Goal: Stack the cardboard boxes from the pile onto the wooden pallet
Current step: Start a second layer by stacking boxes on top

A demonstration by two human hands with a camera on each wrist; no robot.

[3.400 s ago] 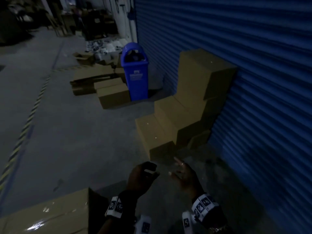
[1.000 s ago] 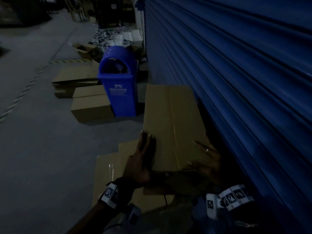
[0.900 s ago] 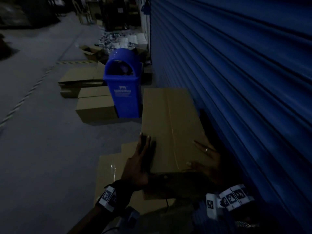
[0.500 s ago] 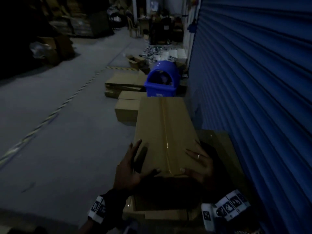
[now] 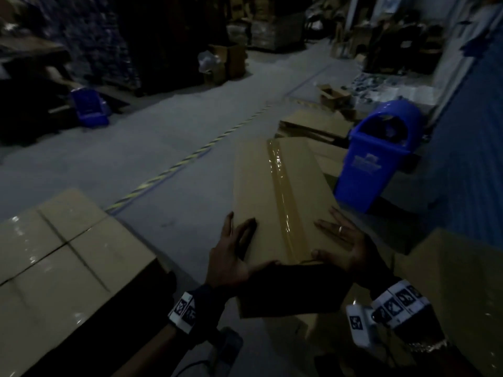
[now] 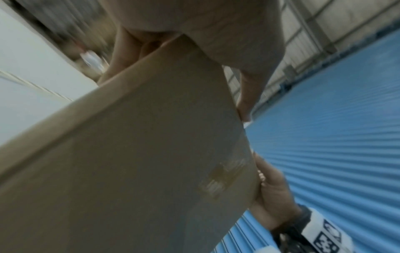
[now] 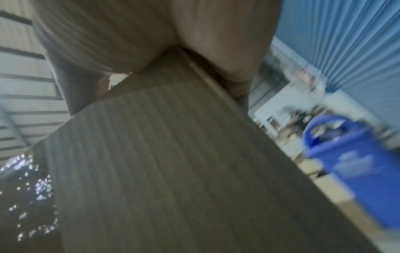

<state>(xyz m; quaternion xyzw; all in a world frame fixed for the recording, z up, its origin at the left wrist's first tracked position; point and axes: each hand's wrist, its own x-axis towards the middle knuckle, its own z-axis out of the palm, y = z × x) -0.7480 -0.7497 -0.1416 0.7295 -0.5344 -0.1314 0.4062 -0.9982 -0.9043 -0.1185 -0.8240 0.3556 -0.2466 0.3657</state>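
Note:
I carry a long cardboard box [image 5: 277, 191] with a glossy tape seam down its top, lifted off the floor and pointing away from me. My left hand [image 5: 231, 254] grips its near left corner, fingers on top and thumb along the near edge. My right hand [image 5: 343, 248] grips the near right corner the same way. The left wrist view shows the box [image 6: 140, 154] from below, wedged between my left hand [image 6: 205, 25] and right hand [image 6: 272, 191]. The blurred right wrist view shows the box [image 7: 173, 171] under my right hand [image 7: 151, 34]. No pallet is visible.
A stack of taped boxes [image 5: 62, 268] stands at lower left, and another box [image 5: 457, 281] at lower right. A blue bin [image 5: 378, 156] stands by the blue shutter [image 5: 476, 131], with flattened cartons [image 5: 313, 123] behind it. A striped line [image 5: 177, 167] crosses the concrete floor.
I reached the pile, took the top box in both hands and lifted it off. I have since turned left with it, away from the shutter, bringing the left stack into view.

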